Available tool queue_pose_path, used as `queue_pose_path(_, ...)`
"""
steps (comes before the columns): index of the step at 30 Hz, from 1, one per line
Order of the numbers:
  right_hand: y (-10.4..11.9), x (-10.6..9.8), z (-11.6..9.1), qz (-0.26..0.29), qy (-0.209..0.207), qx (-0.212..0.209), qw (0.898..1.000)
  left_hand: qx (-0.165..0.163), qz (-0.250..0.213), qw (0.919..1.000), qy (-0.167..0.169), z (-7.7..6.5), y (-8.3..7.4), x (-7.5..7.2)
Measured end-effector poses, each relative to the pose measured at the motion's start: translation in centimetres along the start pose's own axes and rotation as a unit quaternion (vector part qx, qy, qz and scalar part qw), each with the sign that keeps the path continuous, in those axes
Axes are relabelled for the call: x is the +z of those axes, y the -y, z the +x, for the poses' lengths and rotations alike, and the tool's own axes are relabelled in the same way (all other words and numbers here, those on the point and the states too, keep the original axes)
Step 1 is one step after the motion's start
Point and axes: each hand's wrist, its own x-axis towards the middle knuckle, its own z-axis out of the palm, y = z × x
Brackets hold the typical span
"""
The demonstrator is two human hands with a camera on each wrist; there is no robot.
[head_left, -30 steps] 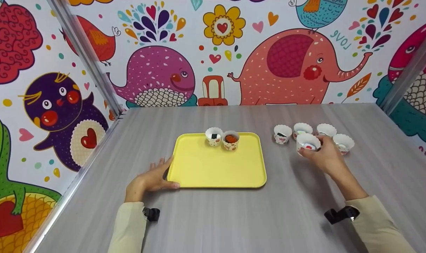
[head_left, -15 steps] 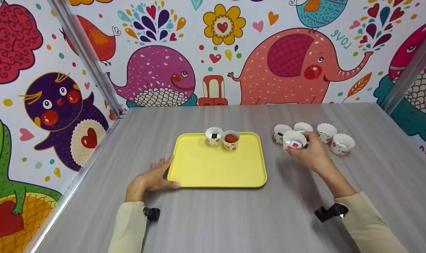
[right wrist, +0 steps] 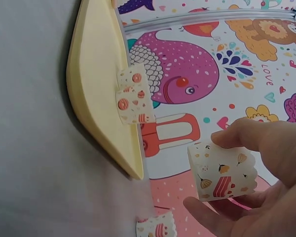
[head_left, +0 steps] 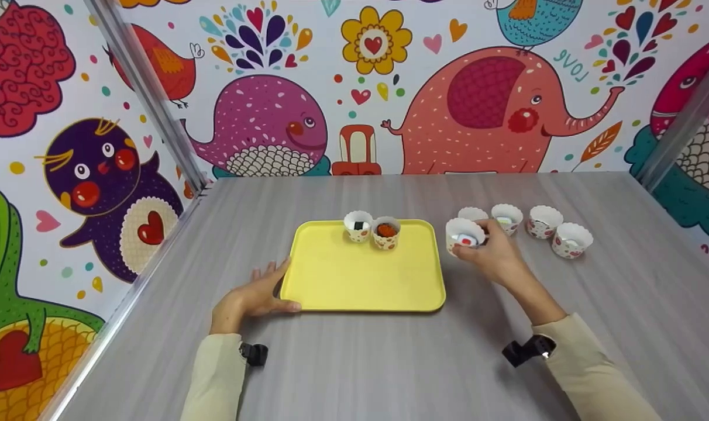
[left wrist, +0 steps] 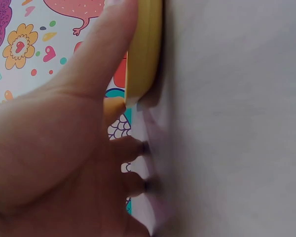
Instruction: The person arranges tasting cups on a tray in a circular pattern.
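A yellow tray (head_left: 363, 280) lies on the table, and my left hand (head_left: 255, 298) rests at its front left corner. The thumb (left wrist: 106, 44) lies along the tray's wall, the other fingers spread towards the table. My right hand (head_left: 498, 254) pinches a white paper baking cup (right wrist: 222, 172) between thumb and fingers, held up off the table just right of the tray. Inside this cup (head_left: 463, 234) shows a small white piece with a red patch. At the tray's back edge stand two paper cups, one with a black-and-white piece (head_left: 359, 226), the other with an orange-red piece (head_left: 386, 230).
Right of the tray stand several more paper cups: one partly hidden behind the held cup (head_left: 472, 213), one with something pale green inside (head_left: 506, 219), and two further right (head_left: 544, 222). Walls printed with cartoon animals (head_left: 477, 111) border the grey table (head_left: 389, 368).
My right hand has carried the paper cup leftwards, away from the cups on the right and nearer the tray. The left hand and tray have stayed in place.
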Motion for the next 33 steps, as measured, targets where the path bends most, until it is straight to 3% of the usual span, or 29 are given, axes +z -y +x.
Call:
queue_pose_path(12,2.2,3.5,0.1,-0.005,0.031,0.014,0.999,0.006,-0.003,1.0,-0.002,0.2,-0.1,0.0)
queue_pose_path(26,3.1,7.0,0.5,0.0,0.05,-0.023,0.998,-0.012,0.006,0.9999,0.007,0.2,-0.2,-0.2)
queue_pose_path(33,3.2,8.4,1.1,0.006,0.071,0.004,0.997,-0.008,0.013,0.9999,0.006,0.1,0.0,-0.1)
